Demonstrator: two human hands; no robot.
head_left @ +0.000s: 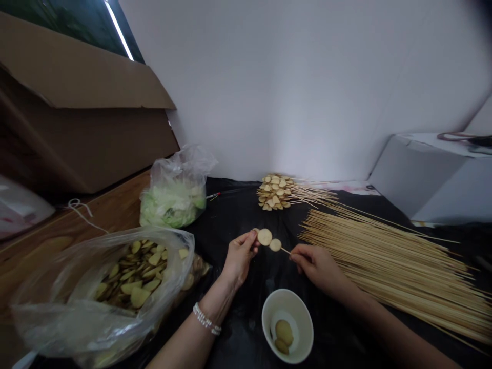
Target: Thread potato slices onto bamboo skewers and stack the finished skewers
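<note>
In the middle of the head view, potato slices [264,237] are threaded on a thin wooden skewer [285,250]. My left hand [239,256] pinches the slice at the skewer's left end, its fingers partly covering that slice. The fingers of my right hand [313,264] are closed round the bare stick just right of the slices. Below both hands stands a white bowl [268,312] with a few slices [284,332] at its bottom. To the left, an open clear plastic bag [49,307] holds many more potato slices [143,274].
A pile of loaded skewers [274,192] lies by the wall. Many bare skewers [400,266] spread across the right side. A tied bag of pale green vegetable [172,200] stands behind the open bag. A cardboard box [88,138] and a white box [442,179] flank the black covering [246,318].
</note>
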